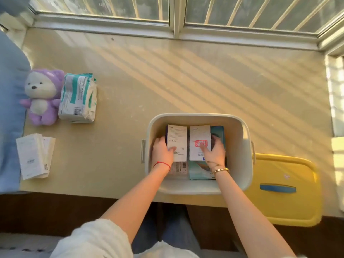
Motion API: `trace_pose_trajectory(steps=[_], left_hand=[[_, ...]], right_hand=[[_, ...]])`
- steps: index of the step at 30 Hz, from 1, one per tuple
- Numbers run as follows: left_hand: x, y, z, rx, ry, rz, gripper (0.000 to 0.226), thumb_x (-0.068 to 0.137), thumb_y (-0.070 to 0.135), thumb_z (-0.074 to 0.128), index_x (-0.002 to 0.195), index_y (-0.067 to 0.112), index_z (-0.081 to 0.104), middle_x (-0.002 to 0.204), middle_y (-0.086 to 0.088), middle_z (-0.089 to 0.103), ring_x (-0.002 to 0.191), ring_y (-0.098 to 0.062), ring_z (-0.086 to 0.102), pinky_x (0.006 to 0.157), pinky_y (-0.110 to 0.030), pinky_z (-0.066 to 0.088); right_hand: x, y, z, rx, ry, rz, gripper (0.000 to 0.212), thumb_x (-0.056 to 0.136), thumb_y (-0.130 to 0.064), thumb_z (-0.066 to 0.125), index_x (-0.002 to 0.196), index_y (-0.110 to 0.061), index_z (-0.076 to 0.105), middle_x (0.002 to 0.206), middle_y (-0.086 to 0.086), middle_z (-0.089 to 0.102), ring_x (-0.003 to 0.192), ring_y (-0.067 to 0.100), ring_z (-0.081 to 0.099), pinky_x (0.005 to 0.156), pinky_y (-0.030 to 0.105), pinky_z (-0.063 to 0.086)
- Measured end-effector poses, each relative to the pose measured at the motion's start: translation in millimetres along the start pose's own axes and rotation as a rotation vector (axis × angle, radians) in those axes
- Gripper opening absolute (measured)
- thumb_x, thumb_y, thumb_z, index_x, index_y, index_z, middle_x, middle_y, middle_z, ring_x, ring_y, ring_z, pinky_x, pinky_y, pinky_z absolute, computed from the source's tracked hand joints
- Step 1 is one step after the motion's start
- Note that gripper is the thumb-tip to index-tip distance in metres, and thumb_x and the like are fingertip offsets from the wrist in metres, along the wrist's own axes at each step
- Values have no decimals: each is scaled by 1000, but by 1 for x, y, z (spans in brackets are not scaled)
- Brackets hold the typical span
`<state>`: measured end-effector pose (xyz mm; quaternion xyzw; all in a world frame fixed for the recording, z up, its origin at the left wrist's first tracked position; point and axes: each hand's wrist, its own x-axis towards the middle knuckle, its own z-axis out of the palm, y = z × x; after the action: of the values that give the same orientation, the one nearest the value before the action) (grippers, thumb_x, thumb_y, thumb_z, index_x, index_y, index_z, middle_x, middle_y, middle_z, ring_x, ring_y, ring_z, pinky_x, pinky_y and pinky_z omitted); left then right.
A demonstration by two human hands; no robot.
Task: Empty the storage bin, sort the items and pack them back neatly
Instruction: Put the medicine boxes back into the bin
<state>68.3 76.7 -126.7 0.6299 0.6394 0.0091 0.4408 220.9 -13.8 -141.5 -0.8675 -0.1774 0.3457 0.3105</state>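
Both hands (163, 149) (214, 151) flat on 2 white boxes (176, 138) (200, 138)

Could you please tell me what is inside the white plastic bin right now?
Inside the white plastic bin, two white boxes lie side by side on teal packets, with a hand on each. Whatever lies beneath them is covered.

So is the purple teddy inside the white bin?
No, the purple teddy sits on the table far left of the white bin, beside a wipes pack.
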Motion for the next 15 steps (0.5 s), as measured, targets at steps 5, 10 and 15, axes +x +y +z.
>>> trace_pose_trajectory(steps=[5,10,15], left_hand=[[16,-13,18,32,4,-4,44,78,20,72,118,11,57,120,-11,59,111,-29,55,97,-34,42],[19,-15,23,61,28,31,39,78,25,72,113,15,57,114,-6,63,105,-26,60,92,-38,49],[-1,-3,-4,59,66,194,46,84,23,65,127,15,50,124,-3,57,115,-21,54,100,-32,43]], right_hand=[[12,15,16,-168,-10,-46,57,85,-27,65,135,-11,41,133,10,49,123,25,48,102,37,41],[12,20,17,-434,76,-141,58,83,-34,66,130,-7,45,127,17,48,118,33,43,101,40,38],[-11,-4,15,-376,226,-296,47,86,-25,63,126,-4,48,121,16,52,112,31,45,97,41,42]])
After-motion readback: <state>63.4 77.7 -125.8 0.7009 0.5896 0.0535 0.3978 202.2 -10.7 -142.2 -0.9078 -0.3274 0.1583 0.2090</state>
